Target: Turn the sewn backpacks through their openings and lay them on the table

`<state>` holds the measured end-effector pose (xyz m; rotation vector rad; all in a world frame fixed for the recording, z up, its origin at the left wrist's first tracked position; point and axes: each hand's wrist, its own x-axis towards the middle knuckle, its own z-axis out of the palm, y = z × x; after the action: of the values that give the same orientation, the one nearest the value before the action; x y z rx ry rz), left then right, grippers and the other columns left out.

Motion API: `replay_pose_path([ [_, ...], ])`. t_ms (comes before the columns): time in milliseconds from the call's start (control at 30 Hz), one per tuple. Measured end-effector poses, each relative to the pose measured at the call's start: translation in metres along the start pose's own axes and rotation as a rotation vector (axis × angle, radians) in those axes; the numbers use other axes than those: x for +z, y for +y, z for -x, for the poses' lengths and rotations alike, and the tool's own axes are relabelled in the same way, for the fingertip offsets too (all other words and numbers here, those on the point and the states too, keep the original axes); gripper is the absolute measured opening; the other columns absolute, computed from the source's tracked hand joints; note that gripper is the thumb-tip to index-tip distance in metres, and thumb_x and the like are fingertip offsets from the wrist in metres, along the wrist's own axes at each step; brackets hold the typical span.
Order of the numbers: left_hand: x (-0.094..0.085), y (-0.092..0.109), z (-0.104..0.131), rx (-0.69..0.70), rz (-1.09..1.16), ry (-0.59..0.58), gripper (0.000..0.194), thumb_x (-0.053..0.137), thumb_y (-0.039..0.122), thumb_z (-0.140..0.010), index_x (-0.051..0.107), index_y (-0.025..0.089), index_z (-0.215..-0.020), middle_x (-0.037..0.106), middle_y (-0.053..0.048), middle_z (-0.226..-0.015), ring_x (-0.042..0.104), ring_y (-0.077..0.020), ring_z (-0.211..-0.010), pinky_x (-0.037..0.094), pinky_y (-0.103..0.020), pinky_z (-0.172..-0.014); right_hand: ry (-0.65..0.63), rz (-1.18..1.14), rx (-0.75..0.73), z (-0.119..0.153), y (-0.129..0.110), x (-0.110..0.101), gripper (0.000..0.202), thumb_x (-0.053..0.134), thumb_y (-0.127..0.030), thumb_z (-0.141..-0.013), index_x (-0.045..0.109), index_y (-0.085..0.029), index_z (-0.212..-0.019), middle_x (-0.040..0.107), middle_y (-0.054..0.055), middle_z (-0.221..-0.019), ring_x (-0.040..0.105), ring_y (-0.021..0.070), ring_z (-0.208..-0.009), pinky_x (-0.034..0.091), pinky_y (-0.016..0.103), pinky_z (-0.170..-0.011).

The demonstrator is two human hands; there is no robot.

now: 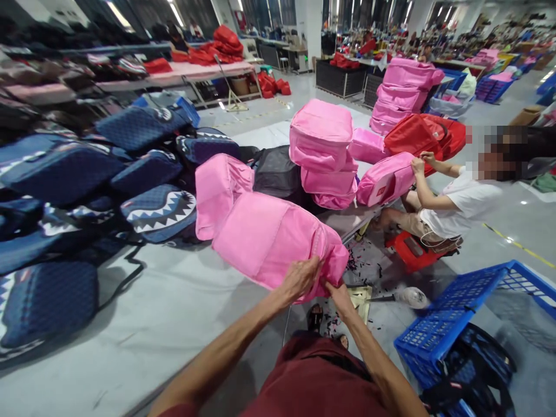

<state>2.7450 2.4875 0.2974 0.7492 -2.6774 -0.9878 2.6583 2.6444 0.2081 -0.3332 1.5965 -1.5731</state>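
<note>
A large pink backpack [264, 237] lies tilted over the table's edge in front of me. My left hand [303, 278] grips its near side beside a zipper seam, fingers bent against the fabric. At the lower right corner of the same backpack, my right hand [339, 294] is closed on the edge, with its fingertips partly hidden. Another pink bag [217, 197] touches the backpack on the left. Behind it stand a black bag [278, 172] and a stack of pink bags [321, 139].
Blue shark-tooth bags [160, 211] cover the left of the white table [174, 313]. To the right, a co-worker [456, 197] sits on a red stool [410, 252], handling a pink bag [384, 179]. A blue crate [438, 324] with dark bags stands on the floor near scraps.
</note>
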Motion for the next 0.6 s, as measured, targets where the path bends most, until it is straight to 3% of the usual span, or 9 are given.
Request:
replay_pose_path([
  [100, 0.011, 0.028, 0.017, -0.02, 0.077, 0.076, 0.028, 0.06, 0.042, -0.107, 0.06, 0.025, -0.085, 0.061, -0.002, -0.067, 0.059, -0.021, -0.062, 0.037, -0.033, -0.066, 0.221, -0.04, -0.073, 0.019, -0.009, -0.011, 0.078, 0.085, -0.069, -0.076, 0.069, -0.02, -0.134, 0.079, 0.016, -0.139, 0.073, 0.0324, -0.127, 0.057, 0.045, -0.114],
  [200, -0.001, 0.041, 0.027, -0.118, 0.225, 0.294, 0.046, 0.064, 0.056, -0.106, 0.052, 0.025, -0.075, 0.053, 0.002, -0.061, 0.05, -0.0165, -0.058, 0.034, -0.031, -0.063, 0.367, 0.149, -0.158, 0.028, -0.041, -0.022, 0.074, 0.08, -0.073, -0.08, 0.066, -0.019, -0.129, 0.08, 0.016, -0.129, 0.073, 0.0308, -0.113, 0.057, 0.043, -0.104],
  [300, -0.016, 0.043, 0.036, -0.267, 0.443, 0.38, 0.058, 0.067, 0.071, -0.102, 0.052, 0.025, -0.072, 0.049, 0.004, -0.055, 0.049, -0.0147, -0.05, 0.034, -0.028, -0.053, 0.399, 0.463, -0.247, 0.028, -0.085, -0.022, 0.058, 0.075, -0.075, -0.084, 0.065, -0.023, -0.11, 0.079, 0.01, -0.106, 0.069, 0.0299, -0.097, 0.053, 0.04, -0.091],
  [400, -0.022, 0.039, 0.044, -0.334, 0.647, 0.391, 0.06, 0.071, 0.079, -0.096, 0.056, 0.024, -0.075, 0.05, 0.005, -0.053, 0.051, -0.0146, -0.043, 0.035, -0.027, -0.046, 0.39, 0.694, -0.342, 0.024, -0.119, -0.016, 0.048, 0.074, -0.069, -0.086, 0.064, -0.026, -0.105, 0.079, 0.009, -0.102, 0.07, 0.0315, -0.095, 0.048, 0.038, -0.086],
  [500, -0.024, 0.033, 0.049, -0.315, 0.727, 0.443, 0.06, 0.075, 0.08, -0.094, 0.062, 0.022, -0.086, 0.056, 0.005, -0.06, 0.053, -0.0131, -0.046, 0.039, -0.026, -0.047, 0.378, 0.802, -0.425, 0.017, -0.139, -0.007, 0.044, 0.072, -0.065, -0.091, 0.064, -0.026, -0.11, 0.08, 0.01, -0.105, 0.072, 0.033, -0.097, 0.045, 0.038, -0.083],
  [600, -0.02, 0.028, 0.05, -0.308, 0.703, 0.37, 0.06, 0.076, 0.08, -0.093, 0.065, 0.022, -0.097, 0.064, 0.003, -0.067, 0.056, -0.0134, -0.051, 0.04, -0.025, -0.05, 0.386, 0.868, -0.453, 0.006, -0.148, 0.005, 0.04, 0.07, -0.061, -0.095, 0.063, -0.026, -0.112, 0.08, 0.01, -0.105, 0.073, 0.033, -0.097, 0.044, 0.037, -0.081],
])
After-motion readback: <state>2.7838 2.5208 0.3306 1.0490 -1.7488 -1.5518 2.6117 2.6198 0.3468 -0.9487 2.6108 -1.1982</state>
